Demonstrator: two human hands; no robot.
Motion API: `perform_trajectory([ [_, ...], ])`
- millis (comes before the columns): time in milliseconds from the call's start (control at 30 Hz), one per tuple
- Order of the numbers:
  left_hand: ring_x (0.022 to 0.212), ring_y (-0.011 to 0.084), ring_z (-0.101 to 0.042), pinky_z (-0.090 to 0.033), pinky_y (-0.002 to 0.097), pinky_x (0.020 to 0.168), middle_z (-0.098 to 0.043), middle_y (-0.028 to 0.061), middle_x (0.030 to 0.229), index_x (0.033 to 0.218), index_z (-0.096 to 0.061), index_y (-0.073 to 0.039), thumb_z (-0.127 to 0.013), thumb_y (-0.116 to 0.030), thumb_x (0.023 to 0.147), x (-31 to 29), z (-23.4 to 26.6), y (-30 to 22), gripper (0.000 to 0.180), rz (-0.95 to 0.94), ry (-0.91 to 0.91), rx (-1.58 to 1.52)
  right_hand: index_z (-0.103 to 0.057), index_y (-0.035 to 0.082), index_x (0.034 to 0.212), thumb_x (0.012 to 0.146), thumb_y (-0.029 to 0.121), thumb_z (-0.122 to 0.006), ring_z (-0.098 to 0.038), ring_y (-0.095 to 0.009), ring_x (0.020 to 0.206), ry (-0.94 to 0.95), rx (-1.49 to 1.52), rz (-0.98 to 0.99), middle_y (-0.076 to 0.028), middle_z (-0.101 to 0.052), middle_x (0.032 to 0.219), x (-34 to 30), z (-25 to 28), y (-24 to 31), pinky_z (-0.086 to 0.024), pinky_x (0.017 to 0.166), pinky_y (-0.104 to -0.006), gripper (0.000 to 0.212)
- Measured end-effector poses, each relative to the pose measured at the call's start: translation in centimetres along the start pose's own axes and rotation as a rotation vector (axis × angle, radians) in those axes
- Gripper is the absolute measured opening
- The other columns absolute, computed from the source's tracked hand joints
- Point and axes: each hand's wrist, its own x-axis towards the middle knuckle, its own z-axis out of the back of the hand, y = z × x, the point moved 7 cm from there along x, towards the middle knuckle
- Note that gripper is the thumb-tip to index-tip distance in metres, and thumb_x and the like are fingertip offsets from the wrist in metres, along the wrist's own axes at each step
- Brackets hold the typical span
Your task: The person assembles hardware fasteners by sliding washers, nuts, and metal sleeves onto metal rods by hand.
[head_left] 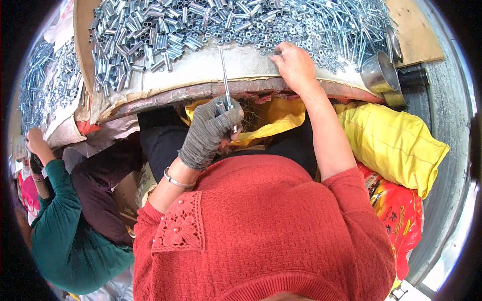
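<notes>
My left hand [213, 125], in a grey knitted fingerless glove, is closed around a long thin metal bolt [224, 75] that points up and away from me. A short metal sleeve [220, 106] also shows between the gloved fingers. At the near edge of the pile of small nuts and washers [301, 37], my bare right hand [293, 65] has its thumb and fingertips drawn together. Whatever is between those fingertips is too small or hidden to make out.
Shiny metal sleeves [145, 35] lie left of the nuts, long bolts [349, 25] right. A metal cup [379, 72] stands by the table's right edge. Yellow sacks [391, 143] and a red bag [401, 215] are at my right. A co-worker in green [75, 236] sits at left.
</notes>
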Motion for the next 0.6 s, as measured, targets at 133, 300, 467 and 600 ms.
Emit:
perform_trajectory([
  [133,0.038,0.0052,-0.040,-0.030,0.0196,0.038,-0.054,0.0006,0.057,0.083,-0.058,-0.006,-0.063,-0.025,0.085,-0.1,0.7,-0.6,0.019,0.004,-0.028,0.006,-0.059,0.002,0.093,0.082,0.023,-0.064,-0.062,-0.037,0.084,0.056,-0.033,0.044,-0.018,-0.065,0.090,0.1,0.2,0.7,-0.047,0.073,-0.0449,0.024],
  [300,0.045,0.0068,-0.046,-0.034,0.0231,0.042,-0.054,0.0008,0.057,0.080,-0.059,-0.005,-0.063,-0.024,0.085,0.4,2.2,-1.2,0.019,-0.098,-0.092,0.299,-0.055,-0.001,0.093,0.084,0.024,-0.062,-0.061,-0.040,0.084,0.140,-0.081,0.013,-0.021,-0.063,0.084,0.5,-0.5,0.7,-0.047,0.072,-0.0468,0.027],
  [467,0.066,0.0344,-0.060,-0.046,0.0404,0.057,-0.062,0.0153,0.070,0.087,-0.063,-0.007,-0.063,-0.025,0.082,0.1,2.5,-2.0,0.018,-0.303,-0.266,1.268,-0.054,-0.002,0.089,0.086,0.021,-0.062,-0.064,-0.033,0.071,0.076,-0.144,0.148,-0.017,-0.062,0.072,-1.0,1.6,2.7,-0.051,0.062,-0.0406,0.024],
  [600,0.067,0.0340,-0.061,-0.046,0.0411,0.057,-0.062,0.0142,0.072,0.087,-0.063,-0.009,-0.064,-0.024,0.082,-0.1,1.4,-1.9,0.016,-0.400,-0.221,1.270,-0.059,0.003,0.087,0.089,0.011,-0.063,-0.055,-0.003,0.053,0.352,1.131,-0.091,0.002,-0.058,0.066,-3.5,2.6,3.6,-0.044,0.043,-0.0169,0.009],
])
